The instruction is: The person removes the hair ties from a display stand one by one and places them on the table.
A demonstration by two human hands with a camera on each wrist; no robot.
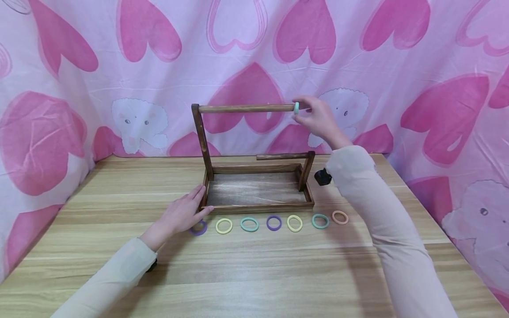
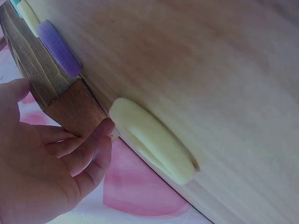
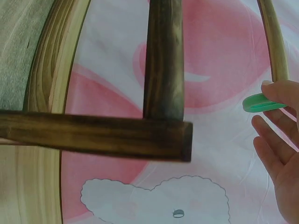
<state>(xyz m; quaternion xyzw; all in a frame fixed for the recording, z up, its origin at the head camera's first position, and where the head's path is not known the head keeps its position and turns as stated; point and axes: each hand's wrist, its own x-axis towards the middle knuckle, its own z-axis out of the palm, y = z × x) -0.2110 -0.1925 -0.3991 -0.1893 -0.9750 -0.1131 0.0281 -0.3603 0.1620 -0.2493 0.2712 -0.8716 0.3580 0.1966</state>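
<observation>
Right hand [image 1: 318, 119]: pinches green hair ring [image 1: 296, 107] onto upper wooden rod [image 1: 246, 108], at 12 o'clock.
Left hand [image 1: 183, 214]: fingers flat, steadying wooden rack [image 1: 258, 205], at 9 o'clock.

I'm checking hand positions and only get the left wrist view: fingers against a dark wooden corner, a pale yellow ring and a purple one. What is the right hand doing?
Observer: The right hand pinches a green hair ring at the free end of the rack's upper wooden bar.
Operator: Is the ring on the bar?
Observer: In the head view it sits around the bar's tip, fingers on it.
Operator: How many rings lie on the table?
Observer: Seven in a row before the wooden rack's tray; the left hand partly covers the leftmost purple ring.
Operator: Is there a second bar?
Observer: Yes, a shorter lower bar on the right post, with no ring on it.
</observation>
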